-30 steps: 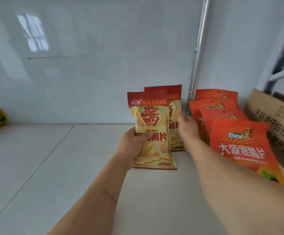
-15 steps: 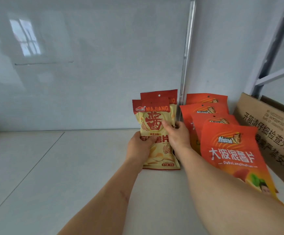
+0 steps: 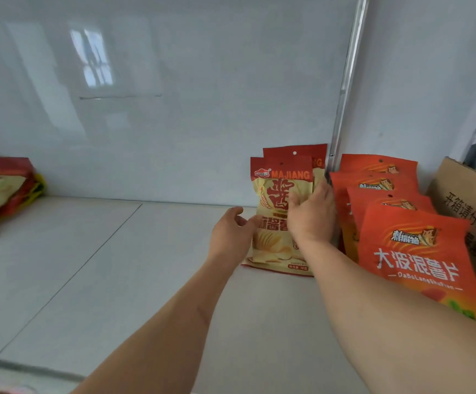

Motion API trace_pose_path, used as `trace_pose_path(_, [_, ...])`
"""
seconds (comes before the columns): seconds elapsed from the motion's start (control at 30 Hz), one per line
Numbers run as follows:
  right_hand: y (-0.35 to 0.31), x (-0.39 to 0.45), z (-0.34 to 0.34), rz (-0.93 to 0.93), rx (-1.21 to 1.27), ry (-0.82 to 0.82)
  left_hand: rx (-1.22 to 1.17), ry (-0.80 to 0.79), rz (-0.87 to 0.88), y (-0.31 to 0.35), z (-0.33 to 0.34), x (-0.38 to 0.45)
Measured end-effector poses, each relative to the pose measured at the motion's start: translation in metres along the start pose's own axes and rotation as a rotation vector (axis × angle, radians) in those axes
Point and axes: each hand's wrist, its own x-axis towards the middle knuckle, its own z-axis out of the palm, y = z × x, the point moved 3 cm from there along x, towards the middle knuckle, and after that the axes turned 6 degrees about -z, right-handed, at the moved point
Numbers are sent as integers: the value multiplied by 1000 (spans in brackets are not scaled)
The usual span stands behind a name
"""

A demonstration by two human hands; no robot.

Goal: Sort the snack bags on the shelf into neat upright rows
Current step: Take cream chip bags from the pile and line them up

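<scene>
Glossy foil was the material of the front yellow MAJIANG bag point(image 3: 280, 214), and half a second before both hands had held it. Now the left hand point(image 3: 231, 234) had let go: its fingers were loosely spread, only the tips near or just touching the bag's left edge. The right hand point(image 3: 312, 214) lay with relaxed fingers against the bag's front and right side, at about 3 o'clock from the printed character; I could not tell whether the thumb pinched anything. The bag stood upright by itself, directly in front of a second MAJIANG bag point(image 3: 295, 153) that leaned on the white back wall point(image 3: 174, 109). To my judgement the placing of this bag was finished and the yellow row had two members.

At 3 o'clock from this row, beyond a thin metal upright point(image 3: 344, 95), a row of four orange DaBoLang bags point(image 3: 415, 260) stood one behind another, smooth and slightly puffed, with flat sealed tops and hang holes. At 9 o'clock, far along the pale matte shelf point(image 3: 117, 280), a pile of unsorted bags point(image 3: 1, 194) lay crumpled and tilted; these probably remained to be sorted. A brown cardboard box point(image 3: 469, 206) with printed characters stood at the right edge.
</scene>
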Motion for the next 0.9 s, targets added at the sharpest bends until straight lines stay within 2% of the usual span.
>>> trace_pose_path(0.07, [-19, -8, -1, -121, -102, 4, 144, 86, 43, -3, -19, -6])
trace_pose_path(0.17, [-44, -28, 11, -408, -241, -46, 478, 201, 101, -16, -55, -12])
trace_pose_path(0.27, [-67, -52, 30, -669, -320, -169, 819, 261, 207, -31, -98, -17])
trace_pose_path(0.37, [-95, -80, 49, -819, -386, -293, 1052, 302, 316, -48, -146, -21])
trace_pose_path(0.7, [-239, -196, 130, -899, -368, -388, 1275, 360, 410, -108, -332, -44])
trace_pose_path(0.9, [-333, -258, 182, -929, -325, -426, 1309, 398, 366, -147, -433, -43])
